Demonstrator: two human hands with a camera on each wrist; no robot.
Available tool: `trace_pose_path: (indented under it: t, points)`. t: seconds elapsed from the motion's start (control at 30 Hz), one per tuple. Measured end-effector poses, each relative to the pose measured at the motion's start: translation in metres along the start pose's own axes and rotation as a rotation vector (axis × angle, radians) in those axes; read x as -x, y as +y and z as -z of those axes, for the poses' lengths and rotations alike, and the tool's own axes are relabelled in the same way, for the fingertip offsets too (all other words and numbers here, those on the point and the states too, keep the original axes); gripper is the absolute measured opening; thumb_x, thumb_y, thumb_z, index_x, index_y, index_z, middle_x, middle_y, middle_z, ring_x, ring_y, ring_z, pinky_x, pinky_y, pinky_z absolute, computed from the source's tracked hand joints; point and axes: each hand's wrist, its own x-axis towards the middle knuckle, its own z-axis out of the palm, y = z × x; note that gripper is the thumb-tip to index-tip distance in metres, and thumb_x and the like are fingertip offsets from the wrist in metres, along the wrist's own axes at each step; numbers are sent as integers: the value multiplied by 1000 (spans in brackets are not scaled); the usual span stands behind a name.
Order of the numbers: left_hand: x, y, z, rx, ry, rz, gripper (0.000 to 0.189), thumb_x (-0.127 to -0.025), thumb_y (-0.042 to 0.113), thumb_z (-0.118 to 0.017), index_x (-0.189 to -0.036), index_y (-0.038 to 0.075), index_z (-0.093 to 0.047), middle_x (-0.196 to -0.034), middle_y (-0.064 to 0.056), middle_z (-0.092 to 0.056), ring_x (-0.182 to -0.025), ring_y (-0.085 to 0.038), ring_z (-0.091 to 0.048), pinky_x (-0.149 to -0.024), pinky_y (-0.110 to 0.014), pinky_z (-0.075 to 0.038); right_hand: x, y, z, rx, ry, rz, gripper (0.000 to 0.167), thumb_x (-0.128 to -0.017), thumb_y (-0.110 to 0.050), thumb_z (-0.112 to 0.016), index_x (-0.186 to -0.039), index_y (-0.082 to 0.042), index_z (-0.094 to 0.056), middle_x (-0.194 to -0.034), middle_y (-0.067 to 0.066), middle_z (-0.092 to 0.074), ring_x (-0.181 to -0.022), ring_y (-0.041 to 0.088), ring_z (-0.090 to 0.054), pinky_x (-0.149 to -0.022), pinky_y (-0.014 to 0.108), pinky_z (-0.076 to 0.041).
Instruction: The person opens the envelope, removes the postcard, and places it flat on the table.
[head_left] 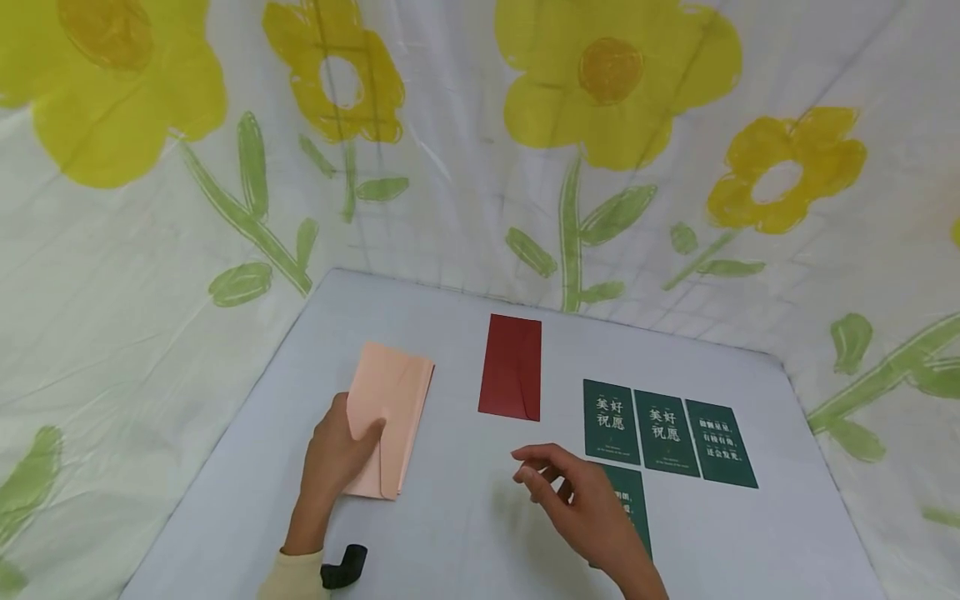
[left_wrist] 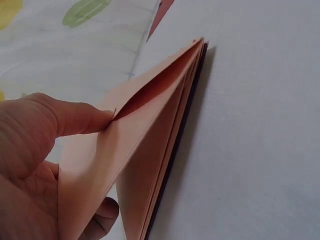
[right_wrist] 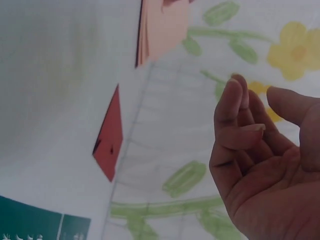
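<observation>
My left hand (head_left: 333,450) grips a stack of pink envelopes (head_left: 386,379) on the left of the table, thumb on top. In the left wrist view the top envelope (left_wrist: 127,145) is lifted apart from the others, and a dark edge shows at the bottom of the stack. A red envelope (head_left: 512,367) lies flat to the right of the stack. Nearer to me, my right hand (head_left: 585,504) is held over the table with loosely bent fingers and nothing in them. It partly covers a green card (head_left: 633,504) with white writing.
In a row on the right lie a green card (head_left: 611,446), a second green card (head_left: 667,454) and a third green card (head_left: 723,462). The white table (head_left: 442,550) meets a flower-printed curtain (head_left: 450,208) at the back and sides. A black strap piece (head_left: 345,567) shows by the left wrist.
</observation>
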Motion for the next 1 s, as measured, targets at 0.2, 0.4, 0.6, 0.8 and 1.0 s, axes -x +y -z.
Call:
trace_pose_path:
  t: [0.2, 0.4, 0.6, 0.8, 1.0]
  points:
    - [-8, 3, -2, -37, 7, -13, 70, -100, 25, -71, -153, -9, -38, -136, -35, -60, -118, -48, -64, -89, -63, -53, 0, 3, -1, -6, -20, -27, 20, -105, -47, -64, -124, -41, -69, -97, -18, -74, -77, 12, -68, -69, 27, -56]
    - [-12, 1, -8, -74, 45, -47, 76, -97, 20, -76, -153, -12, -36, -140, -37, -43, -128, -53, -45, -101, -63, -44, -1, 6, -1, -7, -38, -36, 22, -106, -46, -64, -125, -38, -69, -98, -17, -75, -76, 9, -69, -69, 26, -56]
    - [-13, -7, -17, -78, 88, -46, 81, -95, 18, -78, -158, -7, -34, -143, -33, -28, -126, -48, -28, -96, -61, -31, -4, 9, 7, 59, -39, 7, 19, -107, -41, -65, -125, -39, -68, -98, -21, -74, -80, 6, -68, -68, 25, -56]
    - [-10, -7, -21, -90, 72, -46, 63, -100, 22, -73, -156, 7, -47, -150, -27, -28, -131, -48, -24, -95, -64, -23, -11, 14, 22, 77, -71, 40, 20, -108, -36, -65, -128, -37, -67, -101, -20, -74, -85, 7, -68, -69, 27, -57]
    - [-8, -3, -22, -129, 44, -61, 54, -105, 26, -68, -154, 12, -51, -151, -25, -29, -132, -48, -23, -92, -66, -19, -42, 29, 43, 167, -15, 37, 24, -107, -27, -68, -131, -24, -68, -101, -12, -74, -82, 9, -70, -69, 28, -56]
